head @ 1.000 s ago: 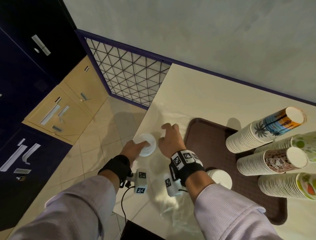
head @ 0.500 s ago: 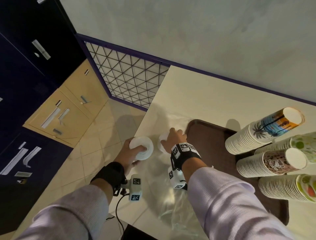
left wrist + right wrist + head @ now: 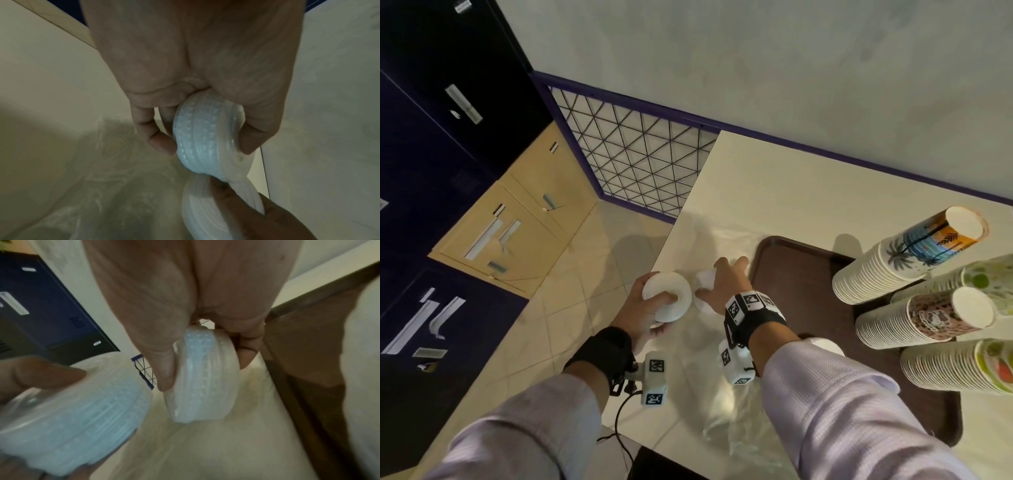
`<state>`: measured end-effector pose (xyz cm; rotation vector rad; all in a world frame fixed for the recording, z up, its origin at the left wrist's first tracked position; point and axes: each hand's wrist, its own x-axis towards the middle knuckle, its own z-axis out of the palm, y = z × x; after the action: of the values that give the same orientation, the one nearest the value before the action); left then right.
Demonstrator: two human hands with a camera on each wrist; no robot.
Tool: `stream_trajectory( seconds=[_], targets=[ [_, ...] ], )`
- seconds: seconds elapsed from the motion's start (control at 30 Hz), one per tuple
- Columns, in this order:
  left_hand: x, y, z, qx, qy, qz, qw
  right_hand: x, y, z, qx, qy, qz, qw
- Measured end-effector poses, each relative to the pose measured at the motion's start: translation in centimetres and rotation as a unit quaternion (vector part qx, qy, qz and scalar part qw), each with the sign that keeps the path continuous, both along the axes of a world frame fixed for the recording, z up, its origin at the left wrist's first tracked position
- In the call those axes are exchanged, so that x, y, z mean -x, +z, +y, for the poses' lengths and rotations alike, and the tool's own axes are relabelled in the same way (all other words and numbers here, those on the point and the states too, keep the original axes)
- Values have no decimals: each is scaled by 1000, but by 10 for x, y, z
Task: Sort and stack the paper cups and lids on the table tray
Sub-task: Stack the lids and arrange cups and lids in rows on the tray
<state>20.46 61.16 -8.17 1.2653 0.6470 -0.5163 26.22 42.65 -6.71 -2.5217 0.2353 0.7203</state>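
My left hand [image 3: 650, 308] grips a short stack of white lids [image 3: 667, 298] on edge, just past the table's left edge. In the left wrist view the thumb and fingers [image 3: 162, 142] wrap that lid stack [image 3: 205, 138]. Right beside it, my right hand [image 3: 722, 284] pinches a second white lid stack [image 3: 703, 291] above the clear plastic bag; the right wrist view shows this stack [image 3: 203, 378] between thumb and fingers. The two stacks nearly touch. The brown tray [image 3: 791, 267] lies just right of my right hand.
Several stacks of printed paper cups [image 3: 900, 260] lie on their sides on the tray's right part. Another white lid stack [image 3: 825, 344] sits on the tray behind my right forearm. Crumpled clear plastic [image 3: 722, 404] covers the table near me. Tiled floor lies left of the table edge.
My right hand went from reaching flat over the plastic to gripping a second lid stack. My left hand kept its stack and tilted it up beside the right one.
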Motion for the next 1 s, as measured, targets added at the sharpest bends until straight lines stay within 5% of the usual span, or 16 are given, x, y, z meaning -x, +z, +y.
stream_trajectory(
  seconds=[0.4,0.7,1.0],
  targets=[
    [17,44,12,3,10,-80,997,23,54,-15,-222,-98,-68,968],
    [34,82,3,11,-29,-150,988,80,110,-62,-404,-244,-184,862],
    [50,96,-52,22,-143,-154,977,157,99,-145,-424,-341,-175,821]
  ],
)
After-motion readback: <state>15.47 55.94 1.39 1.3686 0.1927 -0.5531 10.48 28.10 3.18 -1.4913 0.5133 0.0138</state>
